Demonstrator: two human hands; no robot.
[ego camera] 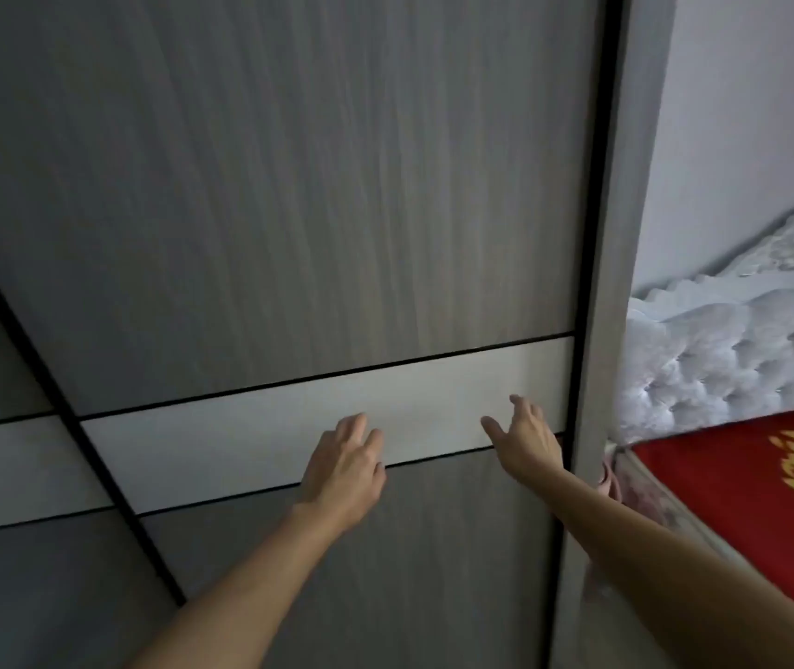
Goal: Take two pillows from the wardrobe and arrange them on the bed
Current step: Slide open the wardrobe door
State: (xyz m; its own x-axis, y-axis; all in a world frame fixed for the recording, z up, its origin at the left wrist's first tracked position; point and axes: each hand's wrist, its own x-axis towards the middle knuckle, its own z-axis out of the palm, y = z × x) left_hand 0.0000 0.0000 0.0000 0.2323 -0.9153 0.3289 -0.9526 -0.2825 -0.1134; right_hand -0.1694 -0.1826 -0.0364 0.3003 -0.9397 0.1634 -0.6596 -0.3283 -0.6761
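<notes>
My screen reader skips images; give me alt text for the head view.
Both bare hands, left hand and right hand, reach open-fingered to the pale band across a closed grey wardrobe door. A red-covered bed sits at right.

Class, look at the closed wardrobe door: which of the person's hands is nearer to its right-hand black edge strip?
Right. The right hand sits almost beside the black edge strip; the left hand rests further toward the door's middle.

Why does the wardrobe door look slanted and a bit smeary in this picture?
In the head view the wide-angle lens and a tilted head make the wardrobe door and its dark frame lines lean. Slight motion blur softens the wood grain and both hands, left hand and right hand. Light is dim and even, with no glare; the red bed cover at the right edge is blurred too.
</notes>
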